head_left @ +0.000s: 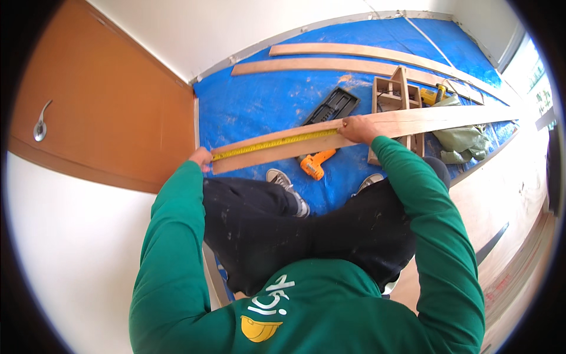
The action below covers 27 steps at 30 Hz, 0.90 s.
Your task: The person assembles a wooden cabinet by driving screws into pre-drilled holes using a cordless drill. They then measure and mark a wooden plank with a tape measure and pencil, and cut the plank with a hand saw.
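A long pale wooden board (413,121) lies across in front of me, above my knees. Along its face runs the yellow blade of a tape measure (274,142), stretched between my hands. At the board's left end, my left hand (201,158) is closed on the end of the tape. My right hand (358,129) closes over the tape and the board farther right; the tape's case is hidden, if it is there. Below the board, an orange power drill (317,164) lies on the blue sheet, partly covered by it. Beyond the board is an open black bit case (335,106).
A blue tarp (247,100) covers the floor. Two more wooden boards (330,65) lie at the back. Right of centre stands a wooden toolbox (386,94), near a yellow tool (432,95) and a grey-green bag (463,141). A brown door (100,100) is at left, a plywood sheet (501,194) at right.
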Motion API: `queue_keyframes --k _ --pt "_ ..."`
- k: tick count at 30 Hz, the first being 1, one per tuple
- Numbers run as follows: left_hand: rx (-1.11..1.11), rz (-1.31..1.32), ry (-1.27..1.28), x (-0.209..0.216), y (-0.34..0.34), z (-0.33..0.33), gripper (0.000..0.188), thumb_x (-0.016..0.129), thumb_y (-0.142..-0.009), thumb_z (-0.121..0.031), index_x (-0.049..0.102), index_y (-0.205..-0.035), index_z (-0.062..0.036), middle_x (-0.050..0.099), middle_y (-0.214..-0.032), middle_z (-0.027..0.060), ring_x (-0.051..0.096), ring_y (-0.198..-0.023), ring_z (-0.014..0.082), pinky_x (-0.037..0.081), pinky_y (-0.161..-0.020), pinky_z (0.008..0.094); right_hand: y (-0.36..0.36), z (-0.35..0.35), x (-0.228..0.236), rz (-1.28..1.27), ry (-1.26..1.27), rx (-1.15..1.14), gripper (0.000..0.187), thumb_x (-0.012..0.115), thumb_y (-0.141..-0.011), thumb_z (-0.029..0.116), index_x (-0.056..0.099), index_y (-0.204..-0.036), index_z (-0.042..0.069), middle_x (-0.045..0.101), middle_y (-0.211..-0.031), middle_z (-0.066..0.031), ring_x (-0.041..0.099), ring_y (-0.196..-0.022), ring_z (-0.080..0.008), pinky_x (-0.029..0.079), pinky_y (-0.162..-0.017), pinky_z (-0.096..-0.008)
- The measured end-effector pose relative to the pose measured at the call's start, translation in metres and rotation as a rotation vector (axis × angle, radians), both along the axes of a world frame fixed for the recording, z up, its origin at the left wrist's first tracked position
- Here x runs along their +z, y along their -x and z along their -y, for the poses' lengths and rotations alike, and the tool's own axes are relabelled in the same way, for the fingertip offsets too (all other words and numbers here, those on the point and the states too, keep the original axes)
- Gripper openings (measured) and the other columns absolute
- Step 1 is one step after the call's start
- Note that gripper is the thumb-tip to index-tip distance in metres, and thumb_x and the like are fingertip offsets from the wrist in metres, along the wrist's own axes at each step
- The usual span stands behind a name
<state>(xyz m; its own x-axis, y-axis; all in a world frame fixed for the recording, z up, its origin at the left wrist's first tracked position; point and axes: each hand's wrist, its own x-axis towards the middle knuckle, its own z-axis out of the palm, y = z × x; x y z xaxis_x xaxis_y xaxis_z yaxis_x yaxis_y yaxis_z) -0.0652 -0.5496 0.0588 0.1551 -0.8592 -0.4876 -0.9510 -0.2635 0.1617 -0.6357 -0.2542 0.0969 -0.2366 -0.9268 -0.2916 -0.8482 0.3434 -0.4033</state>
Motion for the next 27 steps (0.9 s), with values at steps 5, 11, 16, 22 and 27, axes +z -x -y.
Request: queue_keyframes --k 5,11,16,22,27 --pt "-0.512 -0.010 0.544 0.035 0.041 0.002 0.070 0.074 -0.104 -0.025 0.047 -0.162 0.0010 0.056 -0.156 0.0305 0.058 -0.147 0.0432 0.049 -0.121 0.0521 -0.001 -0.011 0.003 0.076 0.068 -0.018 0.053 0.065 -0.099 0.045 0.082 -0.137 0.011 0.076 -0.141 -0.0261 0.070 -0.135 -0.0452 0.054 -0.119 -0.0558" --pt "-1.026 -0.287 0.808 0.115 0.153 -0.115 0.075 0.088 -0.097 -0.040 0.050 -0.149 -0.0023 0.056 -0.140 0.0234 0.056 -0.135 0.0422 0.047 -0.115 0.0533 0.023 -0.005 0.009 0.190 0.208 -0.165 0.051 0.062 -0.101 0.046 0.082 -0.135 0.013 0.079 -0.132 -0.0244 0.072 -0.131 -0.0452 0.055 -0.118 -0.0520" --pt "-1.441 0.203 0.501 0.052 0.187 -0.180 0.120 0.100 -0.079 -0.035 0.031 -0.175 -0.0187 0.036 -0.174 0.0191 0.029 -0.165 0.0524 0.039 -0.127 0.0721 0.054 -0.003 0.031 0.432 0.198 -0.432 0.051 0.063 -0.100 0.046 0.084 -0.122 0.006 0.084 -0.112 -0.0232 0.082 -0.099 -0.0420 0.065 -0.095 -0.0503" --pt "-1.336 0.150 0.340 0.040 0.211 -0.148 0.109 0.080 -0.082 -0.004 0.029 -0.178 -0.0216 0.034 -0.179 0.0176 0.038 -0.162 0.0515 0.041 -0.121 0.0787 0.050 -0.010 0.052 0.353 0.361 -0.440 0.052 0.060 -0.100 0.048 0.083 -0.117 0.005 0.083 -0.110 -0.0256 0.078 -0.113 -0.0454 0.060 -0.105 -0.0518" --pt "-1.202 -0.296 0.142 0.126 0.200 -0.114 0.067 0.076 -0.089 -0.007 0.062 -0.155 -0.0090 0.069 -0.146 0.0174 0.071 -0.129 0.0326 0.057 -0.109 0.0483 0.049 -0.014 0.085 0.499 0.435 -0.443 0.046 0.062 -0.100 0.045 0.083 -0.113 0.006 0.082 -0.095 -0.0224 0.082 -0.093 -0.0373 0.065 -0.089 -0.0479"
